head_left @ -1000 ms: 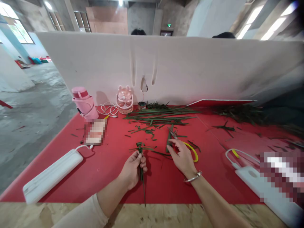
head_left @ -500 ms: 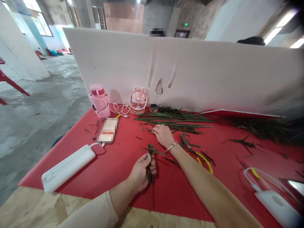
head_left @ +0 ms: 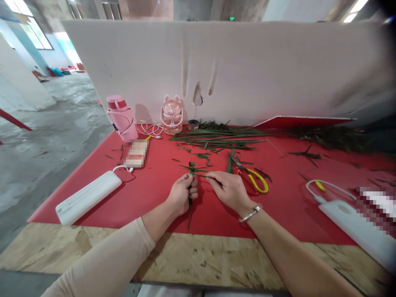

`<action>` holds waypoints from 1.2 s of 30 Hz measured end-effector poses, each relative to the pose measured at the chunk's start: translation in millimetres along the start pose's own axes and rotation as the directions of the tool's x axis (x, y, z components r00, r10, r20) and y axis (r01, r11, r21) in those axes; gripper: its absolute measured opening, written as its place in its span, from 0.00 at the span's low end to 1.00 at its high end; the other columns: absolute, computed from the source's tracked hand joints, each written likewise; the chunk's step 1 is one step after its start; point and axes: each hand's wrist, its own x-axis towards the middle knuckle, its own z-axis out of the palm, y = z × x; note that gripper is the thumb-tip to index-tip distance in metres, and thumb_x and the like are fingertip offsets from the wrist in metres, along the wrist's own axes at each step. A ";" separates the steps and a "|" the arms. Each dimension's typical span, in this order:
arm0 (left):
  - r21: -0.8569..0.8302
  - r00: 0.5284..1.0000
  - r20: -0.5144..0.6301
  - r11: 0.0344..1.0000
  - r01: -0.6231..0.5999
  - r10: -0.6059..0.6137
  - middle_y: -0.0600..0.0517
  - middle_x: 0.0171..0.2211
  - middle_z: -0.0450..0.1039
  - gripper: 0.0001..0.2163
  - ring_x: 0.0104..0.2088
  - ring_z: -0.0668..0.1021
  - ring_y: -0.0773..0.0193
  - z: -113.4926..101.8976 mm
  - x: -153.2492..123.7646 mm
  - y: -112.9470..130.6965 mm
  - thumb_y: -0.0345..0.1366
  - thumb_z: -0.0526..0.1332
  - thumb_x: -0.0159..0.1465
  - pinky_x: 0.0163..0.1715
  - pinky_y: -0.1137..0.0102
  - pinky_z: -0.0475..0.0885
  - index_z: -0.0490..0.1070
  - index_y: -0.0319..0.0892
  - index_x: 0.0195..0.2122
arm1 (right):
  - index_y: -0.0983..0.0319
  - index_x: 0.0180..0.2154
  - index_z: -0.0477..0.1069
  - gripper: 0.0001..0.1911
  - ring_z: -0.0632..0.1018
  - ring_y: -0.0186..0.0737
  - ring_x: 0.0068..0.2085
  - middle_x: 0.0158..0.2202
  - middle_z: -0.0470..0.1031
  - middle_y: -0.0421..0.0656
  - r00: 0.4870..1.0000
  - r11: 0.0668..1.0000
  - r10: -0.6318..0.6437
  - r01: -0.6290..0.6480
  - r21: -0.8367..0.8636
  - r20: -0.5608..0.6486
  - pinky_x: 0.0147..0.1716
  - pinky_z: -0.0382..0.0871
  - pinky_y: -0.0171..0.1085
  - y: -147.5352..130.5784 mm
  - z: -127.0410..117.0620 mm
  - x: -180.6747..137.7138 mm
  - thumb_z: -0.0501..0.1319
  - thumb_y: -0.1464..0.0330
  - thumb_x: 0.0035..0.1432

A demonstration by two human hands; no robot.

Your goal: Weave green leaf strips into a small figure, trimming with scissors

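My left hand is closed around a small woven piece of green leaf strips, whose stem hangs down below my fist. My right hand pinches one thin green strip that runs from the woven piece toward it. Both hands hover low over the red mat. Yellow-handled scissors lie just right of my right hand. A pile of long green leaf strips lies behind, near the white partition.
A pink bottle, a pink fan-like gadget and a coiled white cable stand at the back left. White power banks lie at the left and right. A white partition closes the back. More leaves are at far right.
My right hand has come back from the leaf pile to the woven piece and now pinches a strip beside my left hand. The view tilted down a little.
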 end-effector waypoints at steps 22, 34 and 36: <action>0.040 0.982 -0.003 0.981 -0.187 0.188 0.56 0.25 0.63 0.13 0.19 0.62 0.76 16.8 -21.7 18.3 0.40 0.62 0.53 0.16 0.79 0.55 0.58 0.41 0.29 | 0.63 0.22 0.71 0.11 0.67 0.28 0.22 0.19 0.69 0.36 0.874 0.262 0.317 -0.453 0.852 0.368 0.25 0.61 0.32 -21.5 15.7 5.2 0.70 0.66 0.36; 0.489 0.922 -0.107 0.827 -0.277 0.371 0.58 0.24 0.69 0.17 0.28 0.73 0.70 7.6 -12.0 3.7 0.32 0.67 0.44 0.33 0.72 0.68 0.55 0.42 0.25 | 0.64 0.22 0.68 0.07 0.62 0.27 0.20 0.17 0.66 0.35 0.847 0.601 0.482 -0.506 0.618 0.225 0.20 0.55 0.30 -15.3 23.3 7.7 0.63 0.67 0.42; 0.496 0.918 -0.166 0.835 -0.238 0.360 0.58 0.23 0.69 0.18 0.26 0.73 0.70 7.5 -12.2 2.3 0.32 0.67 0.44 0.29 0.72 0.68 0.54 0.42 0.25 | 0.64 0.21 0.69 0.06 0.63 0.28 0.20 0.17 0.66 0.35 0.854 0.649 0.474 -0.503 0.571 0.212 0.21 0.55 0.30 -16.3 24.5 7.2 0.62 0.67 0.42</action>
